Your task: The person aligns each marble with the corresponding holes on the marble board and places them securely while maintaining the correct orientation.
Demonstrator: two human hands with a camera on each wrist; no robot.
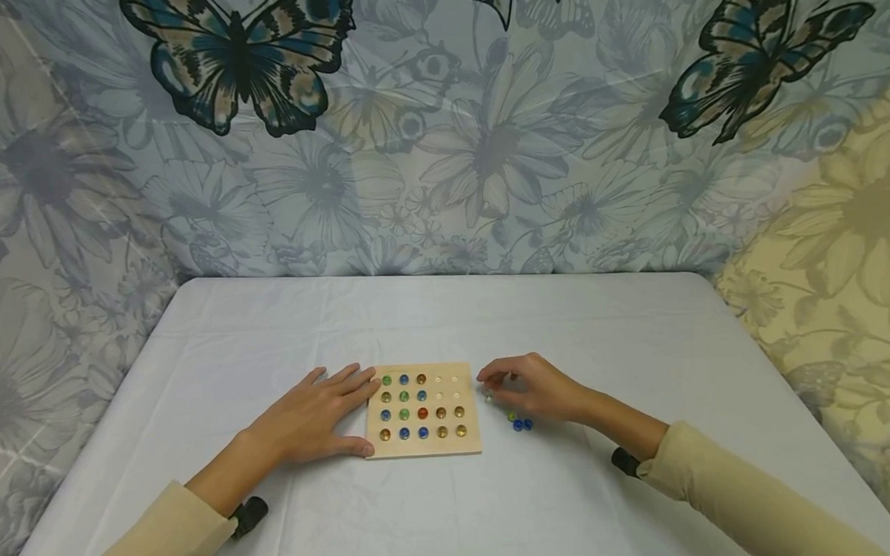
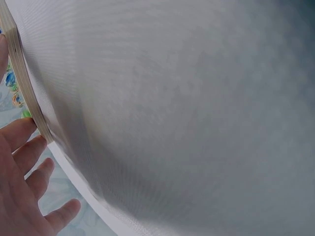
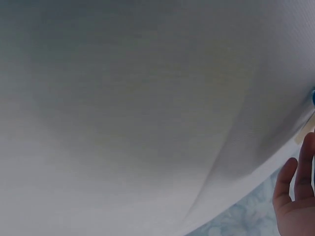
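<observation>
A pale wooden board (image 1: 432,450) lies on the white cloth, with rows of blue, green, amber and red marbles set in its hollows. Bare hollows show at its far right corner. My left hand (image 1: 313,417) rests along the board's left side, fingers spread, fingertips at the far corner and thumb at the near one. To the right of the board, my right hand (image 1: 533,387) has its fingers bent down around a clear marble (image 1: 488,397); I cannot tell if they pinch it. Just below that hand lie a green marble (image 1: 512,415) and two blue marbles (image 1: 523,425).
White cloth covers the table (image 1: 601,322). Behind its far edge hangs a flowered fabric (image 1: 500,161) with butterflies. Each wrist carries a small black camera (image 1: 250,516) near the cuff. In the left wrist view the board's edge (image 2: 27,78) stands at the left.
</observation>
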